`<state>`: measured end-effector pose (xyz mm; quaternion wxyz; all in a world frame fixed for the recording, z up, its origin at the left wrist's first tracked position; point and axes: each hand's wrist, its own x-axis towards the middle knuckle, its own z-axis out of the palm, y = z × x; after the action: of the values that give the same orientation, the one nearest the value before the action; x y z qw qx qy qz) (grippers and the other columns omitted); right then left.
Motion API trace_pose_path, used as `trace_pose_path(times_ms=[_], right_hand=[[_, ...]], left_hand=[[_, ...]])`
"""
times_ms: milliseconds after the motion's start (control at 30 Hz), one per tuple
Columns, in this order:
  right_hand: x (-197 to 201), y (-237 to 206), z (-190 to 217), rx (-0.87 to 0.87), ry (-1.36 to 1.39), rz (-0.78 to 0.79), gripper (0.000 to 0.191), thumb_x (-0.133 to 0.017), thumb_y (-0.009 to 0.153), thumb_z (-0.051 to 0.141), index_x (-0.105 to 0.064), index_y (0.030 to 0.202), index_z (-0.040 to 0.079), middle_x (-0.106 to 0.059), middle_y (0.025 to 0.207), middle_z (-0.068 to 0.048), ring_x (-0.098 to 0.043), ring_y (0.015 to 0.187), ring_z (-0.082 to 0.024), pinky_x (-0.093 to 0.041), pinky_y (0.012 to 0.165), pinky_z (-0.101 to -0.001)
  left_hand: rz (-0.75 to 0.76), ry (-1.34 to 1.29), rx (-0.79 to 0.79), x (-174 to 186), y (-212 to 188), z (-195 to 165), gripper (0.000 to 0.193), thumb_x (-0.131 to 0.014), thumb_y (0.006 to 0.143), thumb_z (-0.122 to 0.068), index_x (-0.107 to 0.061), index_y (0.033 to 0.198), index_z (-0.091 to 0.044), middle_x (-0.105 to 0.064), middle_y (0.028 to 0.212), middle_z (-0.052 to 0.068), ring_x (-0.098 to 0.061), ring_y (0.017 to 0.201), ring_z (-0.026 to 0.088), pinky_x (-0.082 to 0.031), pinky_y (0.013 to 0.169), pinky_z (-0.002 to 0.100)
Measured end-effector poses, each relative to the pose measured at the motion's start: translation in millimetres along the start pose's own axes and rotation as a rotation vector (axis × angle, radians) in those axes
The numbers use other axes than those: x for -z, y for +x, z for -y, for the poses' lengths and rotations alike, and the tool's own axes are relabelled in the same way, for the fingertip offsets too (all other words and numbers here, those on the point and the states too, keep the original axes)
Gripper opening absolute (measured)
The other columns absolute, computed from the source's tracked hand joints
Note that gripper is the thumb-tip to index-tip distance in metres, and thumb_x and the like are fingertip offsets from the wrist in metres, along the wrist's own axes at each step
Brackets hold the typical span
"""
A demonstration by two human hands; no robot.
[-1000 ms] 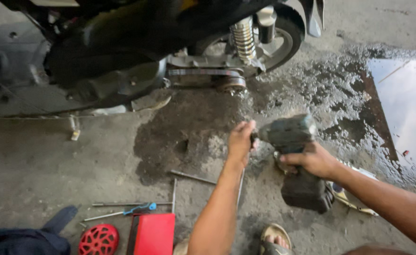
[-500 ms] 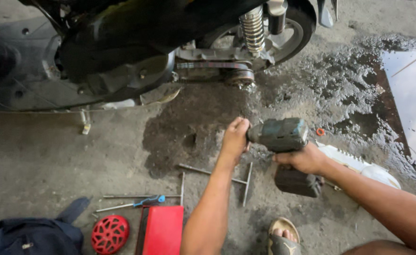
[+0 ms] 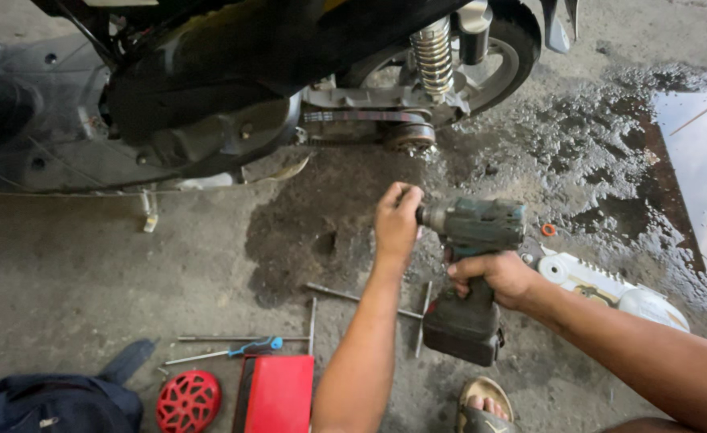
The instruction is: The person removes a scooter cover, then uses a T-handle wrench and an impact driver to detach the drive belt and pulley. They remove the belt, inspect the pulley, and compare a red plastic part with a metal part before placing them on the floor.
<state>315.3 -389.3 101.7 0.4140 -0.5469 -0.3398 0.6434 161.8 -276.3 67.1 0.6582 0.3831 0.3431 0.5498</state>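
My right hand [image 3: 494, 277] grips the handle of a dark green cordless impact driver [image 3: 472, 240] with a black battery at its base. My left hand [image 3: 396, 220] is closed around the driver's nose, over the chuck or a bit that I cannot see. The tool points left, held above the stained concrete floor [image 3: 305, 240]. A black scooter [image 3: 233, 88] stands just beyond, its drive belt and rear pulley [image 3: 409, 135] exposed beside a chrome shock spring [image 3: 432, 56].
T-handle wrenches [image 3: 361, 298] and a blue-handled screwdriver [image 3: 233, 350] lie on the floor. A red box [image 3: 277, 393] and a red round fan cover [image 3: 187, 399] sit at the bottom left. A white engine cover [image 3: 602, 285] lies to the right, near a puddle [image 3: 706, 168]. My sandalled foot [image 3: 486, 409] is below.
Both hands with the driver have shifted slightly left and down in view as the camera moved. The grip on the tool is unchanged.
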Motion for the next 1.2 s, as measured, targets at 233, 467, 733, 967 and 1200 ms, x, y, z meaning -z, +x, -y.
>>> trace_pose_path(times_ms=[233, 467, 733, 967, 1200], right_hand=[[-6.7, 1.5, -9.4, 0.006, -0.071, -0.024, 0.026, -0.072, 0.074, -0.003, -0.065, 0.099, -0.005, -0.062, 0.066, -0.010, -0.059, 0.053, -0.021, -0.051, 0.054, -0.0378], [-11.8, -1.3, -8.5, -0.027, 0.015, -0.027, 0.031, -0.070, 0.073, -0.001, -0.067, 0.104, -0.002, -0.061, 0.065, -0.009, -0.057, 0.052, -0.020, -0.051, 0.051, -0.0366], [-9.1, 10.7, -19.3, 0.171, -0.349, -0.025, 0.024, -0.077, 0.080, 0.008, -0.068, 0.101, -0.002, -0.066, 0.072, -0.007, -0.060, 0.058, -0.017, -0.051, 0.055, -0.0349], [-10.8, 27.5, 21.1, 1.287, -1.175, 0.158, 0.050, -0.073, 0.074, 0.009, -0.057, 0.120, -0.002, -0.067, 0.107, -0.029, -0.065, 0.095, -0.046, -0.051, 0.078, -0.0488], [39.3, 81.1, -7.4, 0.411, -1.323, -0.232, 0.051, -0.081, 0.069, 0.019, -0.058, 0.113, 0.009, -0.071, 0.093, -0.022, -0.070, 0.093, -0.042, -0.054, 0.080, -0.0501]], left_hand=[[-0.036, -0.042, 0.043, 7.2, -3.6, 2.7, 0.012, -0.066, 0.092, -0.023, -0.068, 0.086, -0.013, -0.060, 0.074, -0.005, -0.053, 0.065, 0.006, -0.042, 0.049, 0.026], [-0.044, -0.086, 0.111, 7.2, -4.5, 4.9, 0.011, -0.067, 0.091, -0.022, -0.067, 0.083, -0.015, -0.057, 0.071, -0.005, -0.050, 0.057, 0.007, -0.038, 0.045, 0.026], [-0.038, -0.135, 0.061, 13.9, 2.8, 10.3, 0.014, -0.065, 0.093, -0.022, -0.068, 0.083, -0.012, -0.060, 0.072, -0.003, -0.053, 0.061, 0.006, -0.041, 0.048, 0.025], [-0.110, -0.536, 0.326, 12.7, 43.0, 46.5, 0.014, -0.076, 0.088, -0.018, -0.063, 0.087, -0.013, -0.063, 0.073, 0.002, -0.061, 0.063, 0.015, -0.051, 0.056, 0.031], [0.047, -0.586, 0.694, 4.6, 91.6, 99.8, 0.025, -0.074, 0.090, -0.028, -0.058, 0.083, -0.010, -0.059, 0.065, 0.005, -0.060, 0.053, 0.019, -0.054, 0.053, 0.035]])
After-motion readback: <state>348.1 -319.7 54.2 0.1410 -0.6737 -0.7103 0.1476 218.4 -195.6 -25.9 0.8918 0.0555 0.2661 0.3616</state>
